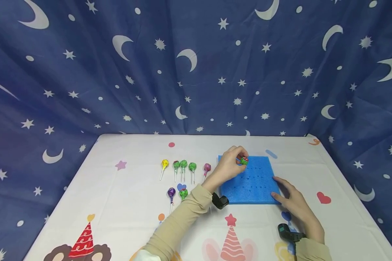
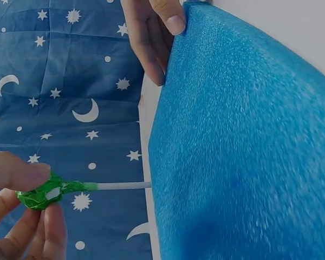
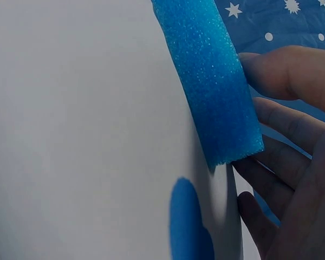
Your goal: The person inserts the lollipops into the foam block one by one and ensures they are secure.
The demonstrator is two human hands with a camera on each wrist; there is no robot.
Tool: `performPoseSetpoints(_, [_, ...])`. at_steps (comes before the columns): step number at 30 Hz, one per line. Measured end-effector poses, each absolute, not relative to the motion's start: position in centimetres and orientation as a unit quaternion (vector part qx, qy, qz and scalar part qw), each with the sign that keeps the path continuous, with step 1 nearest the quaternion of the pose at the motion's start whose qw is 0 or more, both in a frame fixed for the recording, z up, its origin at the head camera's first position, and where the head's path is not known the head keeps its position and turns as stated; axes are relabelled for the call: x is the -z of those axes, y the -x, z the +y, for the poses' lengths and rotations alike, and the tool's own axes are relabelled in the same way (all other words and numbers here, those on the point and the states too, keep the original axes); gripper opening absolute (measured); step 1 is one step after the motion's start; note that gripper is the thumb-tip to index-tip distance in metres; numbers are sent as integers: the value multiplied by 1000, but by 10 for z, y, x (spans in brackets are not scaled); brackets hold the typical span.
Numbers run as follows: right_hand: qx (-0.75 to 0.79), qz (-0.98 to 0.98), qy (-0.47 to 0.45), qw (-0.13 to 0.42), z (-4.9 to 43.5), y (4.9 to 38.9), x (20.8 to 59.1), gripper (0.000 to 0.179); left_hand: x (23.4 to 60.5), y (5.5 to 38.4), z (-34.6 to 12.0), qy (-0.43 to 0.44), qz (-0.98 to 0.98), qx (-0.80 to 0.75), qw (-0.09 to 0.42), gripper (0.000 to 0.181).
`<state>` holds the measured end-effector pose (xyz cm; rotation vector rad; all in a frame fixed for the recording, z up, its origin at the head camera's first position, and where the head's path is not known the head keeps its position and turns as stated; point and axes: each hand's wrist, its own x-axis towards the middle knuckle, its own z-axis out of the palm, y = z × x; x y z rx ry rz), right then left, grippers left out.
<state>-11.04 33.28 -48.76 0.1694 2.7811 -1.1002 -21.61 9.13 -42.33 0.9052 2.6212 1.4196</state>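
Note:
My left hand [image 1: 228,166] pinches a green-wrapped lollipop [image 1: 244,161] by its candy head, over the far part of a blue foam board [image 1: 256,181] dotted with small holes. In the left wrist view the lollipop's white stick [image 2: 124,186] points at the foam, its end right at the board's outline. My right hand [image 1: 294,203] rests along the board's right edge, fingers mostly straight. From the right wrist, its thumb [image 3: 292,70] touches the foam's side near a corner.
Left of the board lie a yellow lollipop [image 1: 164,164], several green ones, a pink one [image 1: 207,167] and a purple one [image 1: 171,193]. My left forearm [image 1: 179,224] covers part of the nearer row. A starry blue curtain [image 1: 209,72] hangs behind the white printed tablecloth [image 1: 127,203].

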Motion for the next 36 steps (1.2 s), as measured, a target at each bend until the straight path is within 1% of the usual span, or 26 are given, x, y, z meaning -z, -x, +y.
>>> performPoseSetpoints(4, [365, 926, -59, 75, 332, 110, 488, 73, 427, 218, 99, -294, 839, -458, 19, 27])
performPoseSetpoints(12, [357, 929, -63, 80, 329, 113, 487, 73, 430, 222, 119, -297, 834, -466, 7, 26])
performPoseSetpoints(19, [359, 928, -64, 77, 329, 113, 487, 73, 436, 224, 133, -284, 826, -486, 19, 26])
performPoseSetpoints(30, [351, 931, -66, 73, 330, 113, 486, 72, 444, 232, 149, -280, 818, -502, 15, 26])
performPoseSetpoints(36, [355, 929, -71, 76, 331, 112, 487, 72, 447, 236, 156, -276, 811, -515, 23, 26])
